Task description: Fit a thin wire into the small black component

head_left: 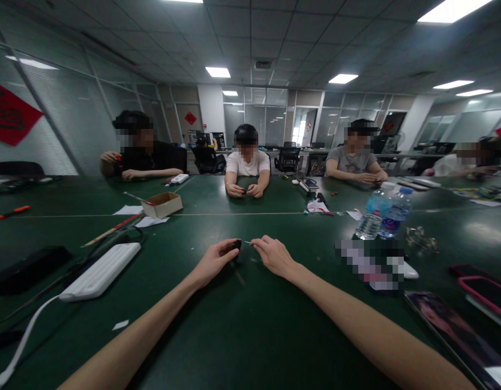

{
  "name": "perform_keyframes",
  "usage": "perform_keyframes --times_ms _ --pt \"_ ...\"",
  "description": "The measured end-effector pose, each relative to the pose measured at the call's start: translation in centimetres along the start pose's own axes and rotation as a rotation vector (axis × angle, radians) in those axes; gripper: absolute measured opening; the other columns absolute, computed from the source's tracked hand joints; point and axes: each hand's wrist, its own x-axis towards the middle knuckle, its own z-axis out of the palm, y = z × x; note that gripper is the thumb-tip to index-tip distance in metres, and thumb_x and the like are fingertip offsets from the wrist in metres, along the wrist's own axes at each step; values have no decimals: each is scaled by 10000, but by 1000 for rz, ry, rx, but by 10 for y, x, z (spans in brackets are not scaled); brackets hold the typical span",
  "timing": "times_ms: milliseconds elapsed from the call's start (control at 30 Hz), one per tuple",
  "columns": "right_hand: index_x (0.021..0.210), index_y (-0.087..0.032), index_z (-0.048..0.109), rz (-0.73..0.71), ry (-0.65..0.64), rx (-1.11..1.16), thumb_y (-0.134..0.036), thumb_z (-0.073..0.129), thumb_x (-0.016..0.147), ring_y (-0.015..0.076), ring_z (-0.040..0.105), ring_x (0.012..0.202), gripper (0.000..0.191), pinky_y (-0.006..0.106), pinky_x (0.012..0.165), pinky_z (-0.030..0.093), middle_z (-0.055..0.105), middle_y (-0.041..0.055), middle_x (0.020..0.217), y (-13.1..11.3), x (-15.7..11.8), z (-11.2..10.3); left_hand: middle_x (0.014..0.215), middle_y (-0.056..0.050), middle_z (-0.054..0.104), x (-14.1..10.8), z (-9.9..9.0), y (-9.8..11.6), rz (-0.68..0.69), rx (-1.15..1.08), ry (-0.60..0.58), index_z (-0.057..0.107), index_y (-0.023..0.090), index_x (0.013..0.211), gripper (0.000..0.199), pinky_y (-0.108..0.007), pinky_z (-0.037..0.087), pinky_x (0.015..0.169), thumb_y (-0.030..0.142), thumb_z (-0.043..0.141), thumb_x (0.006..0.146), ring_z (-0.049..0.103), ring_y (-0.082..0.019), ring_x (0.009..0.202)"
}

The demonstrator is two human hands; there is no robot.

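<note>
Over the middle of the green table (pixel 218 336), my left hand (pixel 215 261) is closed on a small black block-like piece (pixel 237 245), gripped between thumb and fingers. My right hand (pixel 274 253) pinches a thin, light-coloured pin-like piece (pixel 247 242), which points left at the black piece. A small gap seems to lie between the tip and the black piece. Both pieces are too small to name their exact kind.
To the left lie a white power strip (pixel 106 271) with its cable and a small cardboard box (pixel 163 205). On the right stand two water bottles (pixel 372 214), near glasses (pixel 421 239) and a phone (pixel 449 330). Several people sit across the table, one in a white shirt (pixel 248 162).
</note>
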Motion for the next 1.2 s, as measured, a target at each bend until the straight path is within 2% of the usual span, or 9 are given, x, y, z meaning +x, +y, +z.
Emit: perform_keyframes --times_ms 133,300,500,833,1200 --pt "1164 -242 521 -3 -20 6 -303 345 946 126 525 806 287 241 704 379 528 47 934 -1 -1 -3 1114 -82 619 1 1 -3 6 75 30 585 186 1121 412 -397 405 908 392 568 764 563 -239 1005" --pt "1145 -226 541 -31 -21 27 -303 361 940 122 517 774 283 247 701 382 526 48 916 -2 -2 -5 1020 -95 648 0 1 -4 -27 48 34 549 168 1169 466 -382 444 837 409 558 770 603 -223 901" --pt "1108 -221 566 -39 -23 48 -319 361 938 116 495 739 284 250 676 372 519 46 906 -2 -3 -6 1002 -88 649 -1 1 -3 -33 62 29 546 169 1173 465 -359 454 811 400 563 770 607 -207 874" --pt "1121 -231 564 -67 -42 -48 -279 400 920 141 472 768 265 278 698 336 505 61 918 -1 -1 -1 1158 -60 601 2 -5 -10 54 182 24 583 213 1135 388 -363 379 941 369 551 781 540 -220 1057" --pt "1157 -233 544 -154 -131 -247 -193 435 876 173 460 842 304 304 763 289 510 78 949 -5 3 -12 1123 -47 618 2 -7 -14 113 346 30 593 212 1108 332 -349 397 918 325 502 809 555 -197 1022"
